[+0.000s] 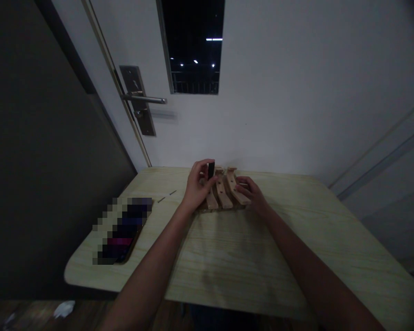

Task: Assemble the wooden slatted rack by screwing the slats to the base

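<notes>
Left hand [196, 186] fingers pinch a small dark block [211, 170] above stiff, light wooden slats [224, 193], which right hand [251, 195] fingers press flat.

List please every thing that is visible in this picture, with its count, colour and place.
wooden slat piece: one, light wood, several slats side by side, far middle of the table, between the hands
small dark block: one, black, held upright in the left hand's fingers above the slats
small thin pins: two, dark, on the table left of the slats
phone: one, dark with a blurred screen, left part of the table
table: one, pale wood grain
door: one, white, behind the table
door handle: one, metal, left on the door
door window: one, dark, top of the door
crumpled paper: one, white, floor at lower left
left hand: one, pinches the block
right hand: one, rests on the right slat
</notes>
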Demonstrator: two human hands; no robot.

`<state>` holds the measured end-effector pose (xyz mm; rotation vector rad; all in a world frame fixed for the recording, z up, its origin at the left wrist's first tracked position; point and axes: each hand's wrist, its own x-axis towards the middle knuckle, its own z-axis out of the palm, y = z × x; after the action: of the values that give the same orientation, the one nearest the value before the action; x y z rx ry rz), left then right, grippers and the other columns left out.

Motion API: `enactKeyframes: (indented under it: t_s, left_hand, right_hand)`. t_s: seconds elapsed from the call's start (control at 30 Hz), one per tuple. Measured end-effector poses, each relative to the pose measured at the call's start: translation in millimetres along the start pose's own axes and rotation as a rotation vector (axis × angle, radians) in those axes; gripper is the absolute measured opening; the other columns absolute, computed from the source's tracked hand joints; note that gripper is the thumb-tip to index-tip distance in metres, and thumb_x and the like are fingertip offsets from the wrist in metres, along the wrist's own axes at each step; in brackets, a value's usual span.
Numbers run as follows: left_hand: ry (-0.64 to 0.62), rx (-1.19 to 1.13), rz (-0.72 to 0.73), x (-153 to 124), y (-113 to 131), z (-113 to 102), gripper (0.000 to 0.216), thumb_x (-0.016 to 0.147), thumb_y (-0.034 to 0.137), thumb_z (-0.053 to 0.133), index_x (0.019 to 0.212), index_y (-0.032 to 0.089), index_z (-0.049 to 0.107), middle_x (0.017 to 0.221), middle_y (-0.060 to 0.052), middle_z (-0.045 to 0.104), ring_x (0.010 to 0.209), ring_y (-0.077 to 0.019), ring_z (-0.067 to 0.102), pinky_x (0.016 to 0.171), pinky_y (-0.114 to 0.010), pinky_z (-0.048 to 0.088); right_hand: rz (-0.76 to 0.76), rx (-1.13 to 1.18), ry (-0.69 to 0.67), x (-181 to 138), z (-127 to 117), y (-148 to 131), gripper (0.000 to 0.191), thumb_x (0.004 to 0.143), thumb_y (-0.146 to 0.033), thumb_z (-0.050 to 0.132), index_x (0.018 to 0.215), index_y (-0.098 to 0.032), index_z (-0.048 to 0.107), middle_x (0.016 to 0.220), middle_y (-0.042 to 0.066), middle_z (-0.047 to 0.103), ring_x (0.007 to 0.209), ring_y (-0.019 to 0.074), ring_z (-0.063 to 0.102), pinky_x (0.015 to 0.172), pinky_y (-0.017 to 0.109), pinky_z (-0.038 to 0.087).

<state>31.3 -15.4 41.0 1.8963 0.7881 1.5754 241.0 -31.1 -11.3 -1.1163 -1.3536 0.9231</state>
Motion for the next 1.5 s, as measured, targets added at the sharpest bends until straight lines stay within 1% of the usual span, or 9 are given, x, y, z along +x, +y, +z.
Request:
enactKeyframes:
  t_s: [0.1, 0.3, 0.53, 0.67, 0.93, 1.13, 1.27, 1.4, 1.5]
  left_hand:
    - [-0.032, -0.033, -0.018, -0.8, 1.6, -0.7, 0.043, 0.080, 0.026, 0.061, 0.121, 0.031, 0.049, 0.110, -0.005, 0.054, 0.097, -0.0178, 0.054, 0.078, -0.030, 0.048]
    - [-0.126, -0.142, -0.047, -3.1, 6.4, -1.0, 0.036, 0.090, 0.033, 0.044, 0.126, 0.029, 0.045, 0.102, -0.005, 0.060, 0.081, -0.0150, 0.058, 0.079, -0.032, 0.048]
    - [-0.060, -0.067, -0.018, -2.4, 9.3, 1.2, 0.040, 0.076, 0.027, 0.066, 0.113, 0.030, 0.050, 0.113, -0.004, 0.051, 0.099, -0.0173, 0.054, 0.080, -0.031, 0.049]
    - [-0.065, -0.032, 0.007, -0.8, 9.6, 0.2, 0.032, 0.079, 0.024, 0.062, 0.108, 0.030, 0.053, 0.110, -0.003, 0.050, 0.099, -0.0173, 0.053, 0.080, -0.031, 0.049]
    - [-0.107, -0.089, -0.020, -2.6, 9.5, 0.3, 0.037, 0.084, 0.025, 0.055, 0.120, 0.031, 0.048, 0.099, -0.002, 0.059, 0.088, -0.0161, 0.057, 0.079, -0.031, 0.049]
    - [-0.025, -0.040, -0.006, -1.5, 7.0, 1.7, 0.041, 0.075, 0.025, 0.067, 0.112, 0.029, 0.051, 0.107, -0.003, 0.056, 0.095, -0.0175, 0.055, 0.077, -0.030, 0.048]
    - [0.004, -0.023, 0.007, 0.3, 4.2, 0.2, 0.038, 0.075, 0.023, 0.066, 0.110, 0.027, 0.053, 0.103, -0.003, 0.056, 0.092, -0.0158, 0.055, 0.074, -0.028, 0.048]
    - [-0.029, -0.037, -0.004, -0.2, 4.5, -0.9, 0.042, 0.079, 0.024, 0.062, 0.119, 0.028, 0.051, 0.101, -0.003, 0.058, 0.089, -0.0153, 0.056, 0.076, -0.029, 0.048]
    - [-0.075, -0.085, -0.025, -1.7, 6.7, -1.6, 0.046, 0.086, 0.028, 0.052, 0.131, 0.030, 0.041, 0.097, -0.004, 0.059, 0.086, -0.0152, 0.057, 0.080, -0.032, 0.048]
  right_hand:
    - [-0.001, -0.010, 0.001, -0.4, 0.0, -1.1, 0.041, 0.068, -0.049, 0.068, 0.098, -0.025, 0.056, 0.110, 0.008, 0.059, 0.096, 0.0225, 0.060, 0.080, 0.038, 0.051]
    - [0.011, -0.005, -0.011, -1.6, 1.1, -3.9, 0.041, 0.069, -0.049, 0.067, 0.100, -0.025, 0.055, 0.111, 0.007, 0.059, 0.098, 0.0226, 0.059, 0.082, 0.038, 0.049]
    - [0.001, 0.004, -0.001, -1.2, 0.6, -1.0, 0.039, 0.070, -0.048, 0.068, 0.099, -0.025, 0.055, 0.110, 0.007, 0.059, 0.097, 0.0221, 0.059, 0.083, 0.039, 0.049]
    - [0.002, -0.012, 0.000, -1.2, 0.5, -1.3, 0.041, 0.070, -0.049, 0.068, 0.101, -0.025, 0.056, 0.112, 0.008, 0.059, 0.099, 0.0233, 0.059, 0.083, 0.040, 0.049]
    - [0.006, -0.008, -0.002, -1.7, 0.7, -3.0, 0.040, 0.070, -0.049, 0.067, 0.099, -0.025, 0.055, 0.110, 0.007, 0.060, 0.098, 0.0233, 0.060, 0.082, 0.040, 0.050]
    - [-0.012, -0.024, -0.002, -1.0, 0.7, -0.5, 0.039, 0.071, -0.050, 0.067, 0.099, -0.026, 0.054, 0.109, 0.006, 0.061, 0.097, 0.0226, 0.060, 0.080, 0.039, 0.051]
    - [-0.012, -0.028, -0.001, -0.6, 0.3, 0.1, 0.040, 0.070, -0.051, 0.067, 0.099, -0.025, 0.055, 0.108, 0.006, 0.061, 0.096, 0.0226, 0.060, 0.081, 0.039, 0.050]
    - [-0.018, -0.017, 0.002, -0.5, 0.3, -0.5, 0.039, 0.070, -0.050, 0.067, 0.098, -0.025, 0.055, 0.108, 0.006, 0.061, 0.096, 0.0222, 0.060, 0.084, 0.040, 0.049]
    - [-0.010, -0.014, 0.008, -1.0, 0.9, -1.8, 0.040, 0.069, -0.050, 0.068, 0.097, -0.025, 0.055, 0.109, 0.006, 0.061, 0.097, 0.0228, 0.060, 0.085, 0.041, 0.049]
